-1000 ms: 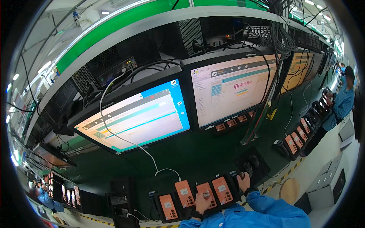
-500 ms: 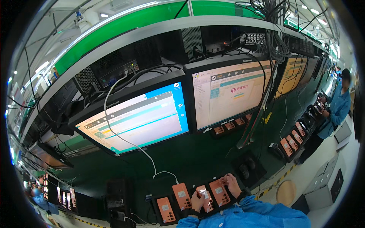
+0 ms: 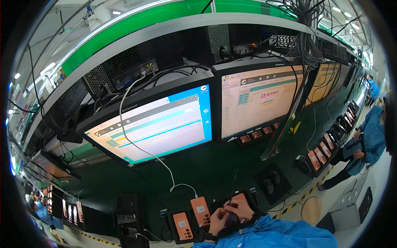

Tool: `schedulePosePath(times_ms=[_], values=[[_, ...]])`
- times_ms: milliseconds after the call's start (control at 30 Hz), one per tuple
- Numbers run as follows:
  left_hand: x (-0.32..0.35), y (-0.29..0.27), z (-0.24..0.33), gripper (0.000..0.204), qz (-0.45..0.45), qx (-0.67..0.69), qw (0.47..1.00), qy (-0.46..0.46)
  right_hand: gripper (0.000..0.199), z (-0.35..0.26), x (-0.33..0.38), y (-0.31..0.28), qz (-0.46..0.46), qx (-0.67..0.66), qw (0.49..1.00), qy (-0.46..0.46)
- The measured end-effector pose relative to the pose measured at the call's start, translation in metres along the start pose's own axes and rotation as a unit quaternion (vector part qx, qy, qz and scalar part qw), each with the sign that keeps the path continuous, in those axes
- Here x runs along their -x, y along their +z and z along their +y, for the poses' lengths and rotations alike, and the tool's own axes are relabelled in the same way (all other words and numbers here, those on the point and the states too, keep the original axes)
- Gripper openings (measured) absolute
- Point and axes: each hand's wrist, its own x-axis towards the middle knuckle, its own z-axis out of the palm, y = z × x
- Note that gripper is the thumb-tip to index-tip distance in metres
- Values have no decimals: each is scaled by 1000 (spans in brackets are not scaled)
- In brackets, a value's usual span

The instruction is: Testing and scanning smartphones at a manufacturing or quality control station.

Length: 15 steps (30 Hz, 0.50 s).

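Left hand (image 3: 218,222) and right hand (image 3: 241,209), fingers closed together around one flat orange rectangular handset (image 3: 228,216), seating it in the black slotted tray (image 3: 175,239) beside cabled neighbours beneath the monitors.

Just one view here: a fisheye head cam looking forward and down over the green table (image 3: 215,173), monitors (image 3: 157,124) fairly close up front, hands (image 3: 229,213) tucked right at the bottom edge, everything bending near the rim.
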Motion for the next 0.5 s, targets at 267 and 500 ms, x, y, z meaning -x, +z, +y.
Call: schedulePosePath(times_ms=[267, 500], values=[[-1, -7, -10, 28, -11, -15, 1000, 11, 23, 0, -7, -17, -67, 117, 986, -96], [-1, -7, -12, 28, -42, -16, 999, 14, 24, -21, 2, -14, -28, 200, 974, -103]])
